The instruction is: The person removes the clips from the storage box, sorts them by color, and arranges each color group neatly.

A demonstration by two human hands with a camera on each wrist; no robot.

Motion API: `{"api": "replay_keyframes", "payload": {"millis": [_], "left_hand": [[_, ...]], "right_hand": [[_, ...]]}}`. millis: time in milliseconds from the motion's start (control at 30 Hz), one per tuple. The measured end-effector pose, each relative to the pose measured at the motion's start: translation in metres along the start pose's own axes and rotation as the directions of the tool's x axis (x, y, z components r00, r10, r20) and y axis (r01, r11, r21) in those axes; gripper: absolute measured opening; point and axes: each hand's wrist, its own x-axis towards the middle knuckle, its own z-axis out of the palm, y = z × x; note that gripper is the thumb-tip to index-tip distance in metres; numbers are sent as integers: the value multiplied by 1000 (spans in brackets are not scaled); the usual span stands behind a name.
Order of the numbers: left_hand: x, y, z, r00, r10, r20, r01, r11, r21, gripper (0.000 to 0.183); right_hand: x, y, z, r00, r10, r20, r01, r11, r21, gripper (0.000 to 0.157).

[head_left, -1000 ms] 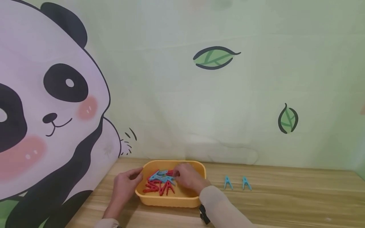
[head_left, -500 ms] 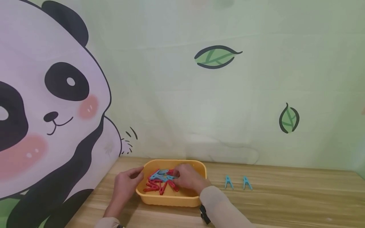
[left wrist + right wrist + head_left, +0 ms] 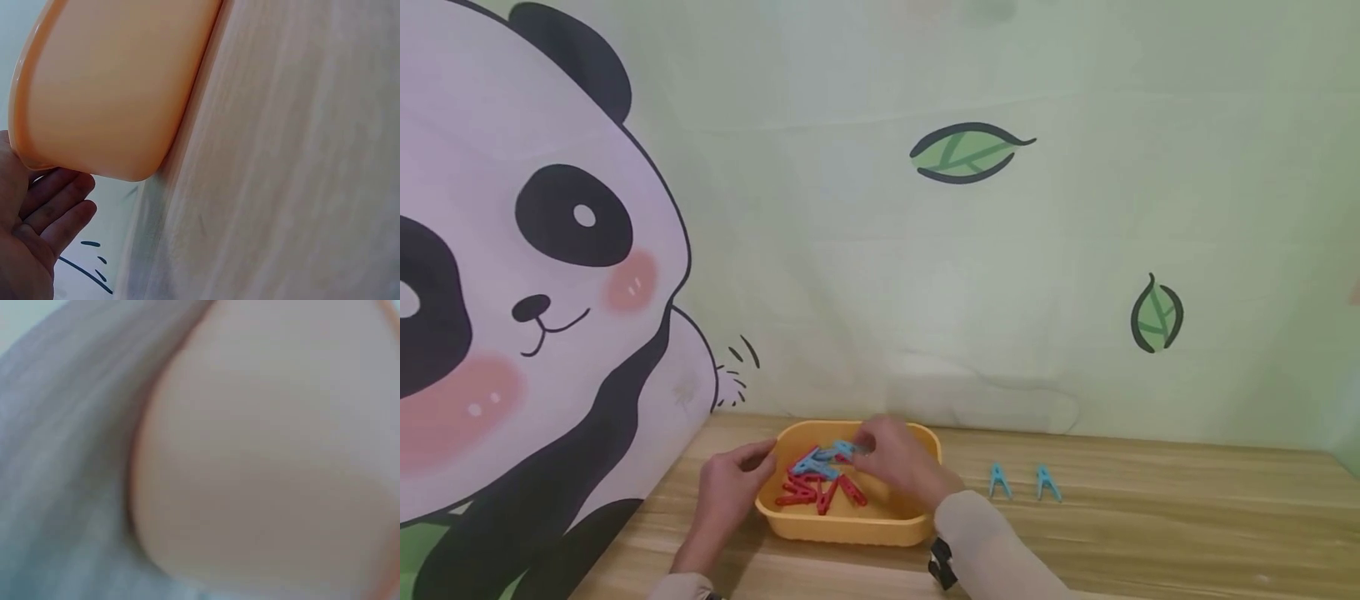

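A yellow plastic basket [image 3: 850, 530] stands on the wooden table, holding several red clothespins [image 3: 824, 497] and blue clothespins [image 3: 816, 468] in a loose heap toward its left half. My left hand [image 3: 730, 492] holds the basket's left end at the rim; the left wrist view shows the fingers [image 3: 62, 206] against its outer side. Inside the basket, at the back, my right hand [image 3: 898, 462] pinches a blue clothespin [image 3: 844, 448] that pokes out past the fingertips. The right wrist view shows only the basket's blurred outer wall [image 3: 262, 456], no hand.
Two blue clothespins, a left one [image 3: 997, 481] and a right one [image 3: 1048, 483], lie side by side on the table [image 3: 1150, 517] right of the basket. Behind the table hangs a green backdrop [image 3: 820, 250] with a panda and leaves printed on it.
My right hand has shifted slightly up and back, carrying a blue clothespin from the heap. A red clothespin near the front has turned and slid right. My left hand stays at the rim.
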Motion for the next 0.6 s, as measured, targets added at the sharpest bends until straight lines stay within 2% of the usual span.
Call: {"api": "replay_keyframes", "payload": {"millis": [300, 433, 600], "left_hand": [[0, -2, 0, 1000, -16, 11, 16, 1000, -4, 30], [0, -2, 0, 1000, -15, 13, 15, 1000, -7, 30], [0, -1, -1, 1000, 4, 8, -3, 1000, -6, 29]], "right_hand": [[-25, -14, -26, 984, -63, -166, 73, 996, 56, 20], [-37, -10, -35, 971, -48, -236, 65, 996, 65, 16], [-52, -4, -49, 950, 8, -311, 13, 998, 66, 11]]}}
